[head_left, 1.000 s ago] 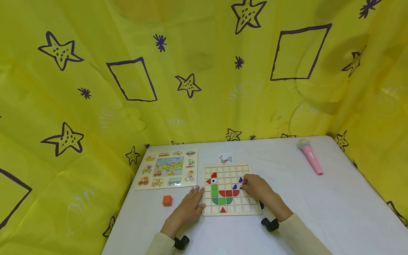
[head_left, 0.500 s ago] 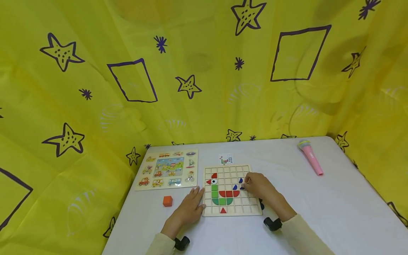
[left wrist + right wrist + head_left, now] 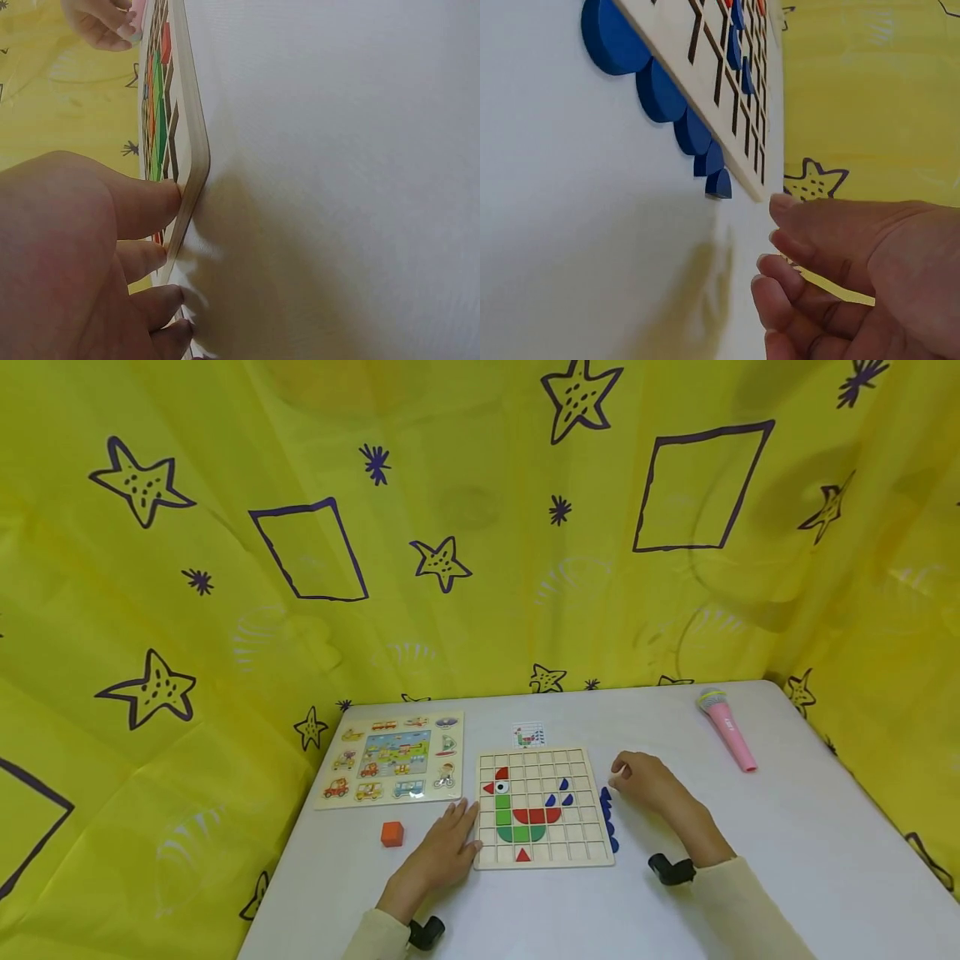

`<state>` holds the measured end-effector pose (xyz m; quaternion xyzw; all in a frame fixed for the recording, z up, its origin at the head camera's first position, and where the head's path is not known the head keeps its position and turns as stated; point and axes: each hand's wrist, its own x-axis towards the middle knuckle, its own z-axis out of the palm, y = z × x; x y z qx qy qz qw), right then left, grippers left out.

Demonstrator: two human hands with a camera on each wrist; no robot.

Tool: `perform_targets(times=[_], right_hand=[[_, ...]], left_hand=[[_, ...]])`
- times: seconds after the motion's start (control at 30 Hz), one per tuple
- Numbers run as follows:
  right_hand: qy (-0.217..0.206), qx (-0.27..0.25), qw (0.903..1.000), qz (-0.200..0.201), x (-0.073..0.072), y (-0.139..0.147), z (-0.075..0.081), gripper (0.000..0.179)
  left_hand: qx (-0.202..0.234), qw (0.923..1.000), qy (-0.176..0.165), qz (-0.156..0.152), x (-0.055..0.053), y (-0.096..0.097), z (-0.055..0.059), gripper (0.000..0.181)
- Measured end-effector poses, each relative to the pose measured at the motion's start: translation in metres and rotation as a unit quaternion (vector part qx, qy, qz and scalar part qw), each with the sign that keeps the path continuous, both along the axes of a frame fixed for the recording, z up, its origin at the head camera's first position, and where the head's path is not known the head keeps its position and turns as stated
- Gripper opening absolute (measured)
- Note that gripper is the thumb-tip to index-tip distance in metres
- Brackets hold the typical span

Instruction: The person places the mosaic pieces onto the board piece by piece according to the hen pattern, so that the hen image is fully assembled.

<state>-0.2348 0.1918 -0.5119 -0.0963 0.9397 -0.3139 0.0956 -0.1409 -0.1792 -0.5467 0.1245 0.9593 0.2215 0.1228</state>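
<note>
A wooden grid board [image 3: 581, 852] lies on the table with red, green and blue pieces in a bird pattern. Two green squares [image 3: 503, 810] stand above a curved green base, beside a red row [image 3: 536, 816]. Toward the right sit three blue pieces [image 3: 564, 784]. My left hand [image 3: 442, 852] rests with extended fingers and thumb against the board's left edge, also seen in the left wrist view. Over the table right of the board hovers my right hand [image 3: 645, 781], fingers loosely bent, nothing between them. Several rounded blue pieces [image 3: 660, 90] line the board's right edge.
Behind the board lies a small pattern card [image 3: 529, 735]. A vehicle picture puzzle [image 3: 397, 752] is at the back left, with an orange cube [image 3: 392, 834] in front of it. At the back right lies a pink microphone [image 3: 729, 731]. A yellow curtain [image 3: 480, 635] hangs behind the table.
My right hand has left the blue pieces on the board and moved right, past its edge, uncovering a third blue piece and the blue row alongside. The left hand stays put.
</note>
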Motion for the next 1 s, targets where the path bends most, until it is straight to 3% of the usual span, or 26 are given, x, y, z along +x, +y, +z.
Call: perform_targets(times=[0.17, 0.37, 0.63, 0.87, 1.0], right_hand=[[-0.033, -0.006, 0.9994, 0.003, -0.001, -0.002, -0.01, 0.015], [-0.034, 0.004, 0.9994, -0.008, 0.001, -0.008, -0.022, 0.014], [-0.033, 0.019, 0.9989, -0.027, -0.001, -0.01, -0.021, 0.013], [0.001, 0.036, 0.9992, -0.018, -0.001, -0.01, -0.019, 0.01], [-0.013, 0.032, 0.9989, -0.032, 0.002, -0.006, -0.015, 0.015]], left_hand=[[-0.002, 1.0, -0.002, 0.001, 0.0, 0.0, 0.0, 0.067], [0.003, 1.0, -0.002, 0.001, 0.001, 0.0, 0.001, 0.067], [0.001, 1.0, -0.003, 0.001, 0.001, 0.0, 0.001, 0.067], [-0.002, 1.0, -0.009, 0.002, 0.001, 0.001, 0.002, 0.067], [0.0, 1.0, -0.007, -0.001, 0.001, 0.001, 0.004, 0.068]])
